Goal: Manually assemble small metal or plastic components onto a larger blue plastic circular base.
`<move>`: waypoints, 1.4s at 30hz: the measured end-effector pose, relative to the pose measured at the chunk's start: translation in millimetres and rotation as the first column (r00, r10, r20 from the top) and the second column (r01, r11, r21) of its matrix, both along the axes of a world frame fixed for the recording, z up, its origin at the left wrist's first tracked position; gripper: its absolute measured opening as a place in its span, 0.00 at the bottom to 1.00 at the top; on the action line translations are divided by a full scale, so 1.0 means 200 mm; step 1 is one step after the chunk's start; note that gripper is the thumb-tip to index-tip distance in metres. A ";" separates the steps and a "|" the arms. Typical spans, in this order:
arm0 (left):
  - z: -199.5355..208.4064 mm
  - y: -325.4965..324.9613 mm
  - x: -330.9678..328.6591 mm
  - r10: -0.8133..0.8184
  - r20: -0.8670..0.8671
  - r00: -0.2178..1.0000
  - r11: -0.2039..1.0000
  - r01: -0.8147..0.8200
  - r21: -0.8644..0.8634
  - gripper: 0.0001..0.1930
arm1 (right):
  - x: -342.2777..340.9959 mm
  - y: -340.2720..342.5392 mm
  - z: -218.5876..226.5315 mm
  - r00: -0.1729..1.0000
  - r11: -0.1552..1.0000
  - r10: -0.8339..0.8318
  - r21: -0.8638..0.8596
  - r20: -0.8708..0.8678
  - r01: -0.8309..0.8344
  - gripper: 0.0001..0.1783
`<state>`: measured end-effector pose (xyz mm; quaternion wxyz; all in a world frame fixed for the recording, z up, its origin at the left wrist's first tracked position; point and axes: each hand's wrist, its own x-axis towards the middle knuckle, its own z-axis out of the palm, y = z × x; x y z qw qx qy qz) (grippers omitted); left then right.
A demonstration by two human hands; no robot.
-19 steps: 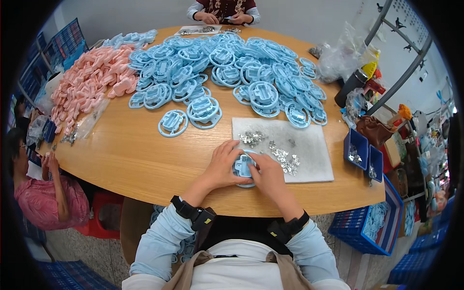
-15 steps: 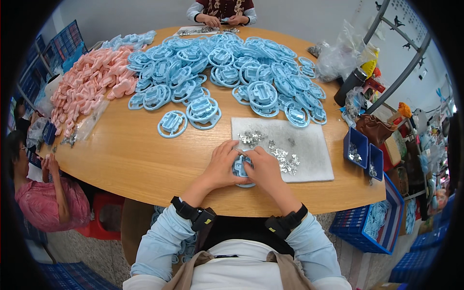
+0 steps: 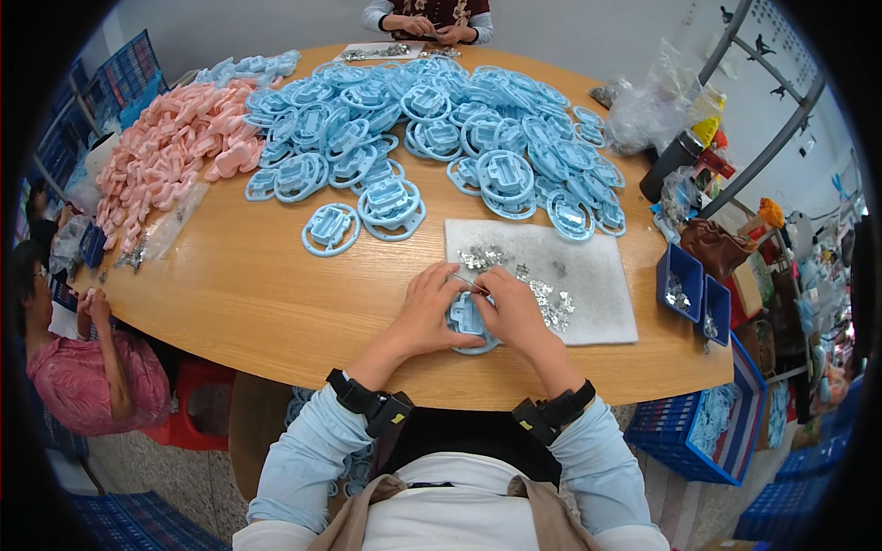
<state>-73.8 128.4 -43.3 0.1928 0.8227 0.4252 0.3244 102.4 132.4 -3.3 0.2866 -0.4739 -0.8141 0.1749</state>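
A light blue plastic ring part (image 3: 467,317), shaped like a toy steering wheel, lies flat at the table's near side. My left hand (image 3: 424,315) curls round its left edge, closed on it. Over its upper right side, my right hand (image 3: 511,312) pinches a thin metal tool (image 3: 467,282) that looks like tweezers; its tip is hidden by the fingers. Just beyond my hands is a white pad (image 3: 597,275), with small silver metal clips (image 3: 552,305) scattered in two loose groups on it.
A large heap of blue ring parts (image 3: 423,106) covers the far table, beside a pile of pink plastic parts (image 3: 179,138). Two dark blue bins (image 3: 678,285) with metal pieces stand at the right edge. One person (image 3: 427,20) works opposite, another (image 3: 96,376) sits left.
My right hand has lifted slightly off the ring part's middle, so more of the part shows. The metal tool remains in its fingers. The whole view has shifted a little.
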 end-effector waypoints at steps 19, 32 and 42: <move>0.02 0.00 0.00 0.011 -0.052 0.999 1.000 -0.012 -0.008 0.39 | -0.02 -0.01 -0.06 0.988 0.986 -0.009 0.163 0.152 -0.016 0.07; -0.01 0.01 -0.01 0.009 -0.022 1.000 0.999 -0.008 0.035 0.36 | -0.03 -0.17 -0.03 0.986 0.986 -0.128 0.125 0.108 0.114 0.20; 0.00 0.00 -0.01 0.002 -0.003 1.000 1.000 -0.002 0.029 0.37 | 0.02 -0.25 -0.03 0.939 0.995 -0.062 -0.058 0.338 0.087 0.28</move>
